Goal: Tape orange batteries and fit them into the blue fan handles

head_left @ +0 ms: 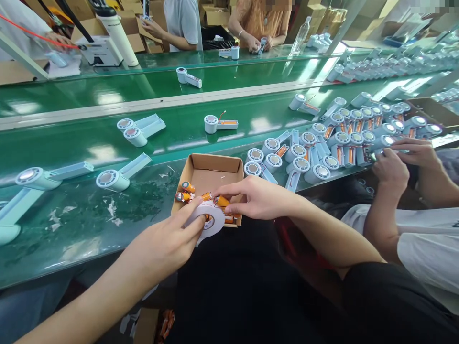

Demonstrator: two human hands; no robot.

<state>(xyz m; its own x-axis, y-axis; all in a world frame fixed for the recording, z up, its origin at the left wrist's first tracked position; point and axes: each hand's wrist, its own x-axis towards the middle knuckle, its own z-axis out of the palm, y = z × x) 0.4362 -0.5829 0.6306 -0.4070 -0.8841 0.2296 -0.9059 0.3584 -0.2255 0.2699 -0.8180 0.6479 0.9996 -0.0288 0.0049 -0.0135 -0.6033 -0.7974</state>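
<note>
My left hand (168, 241) grips a white roll of tape (210, 219) just in front of a small open cardboard box (211, 173). My right hand (256, 197) pinches an orange battery (221, 201) at the top of the roll, fingers closed on it. Inside the box lie a few more orange batteries (184, 191) with thin wires. Both hands meet at the box's near edge, above the front of the green belt (82, 143).
Pale fan housings (113, 177) with handles lie on the belt at left and centre. A dense cluster of fan parts (333, 143) sits at right, where a neighbour's hands (401, 160) work. Other people stand across the far belt. Paper scraps litter the near bench.
</note>
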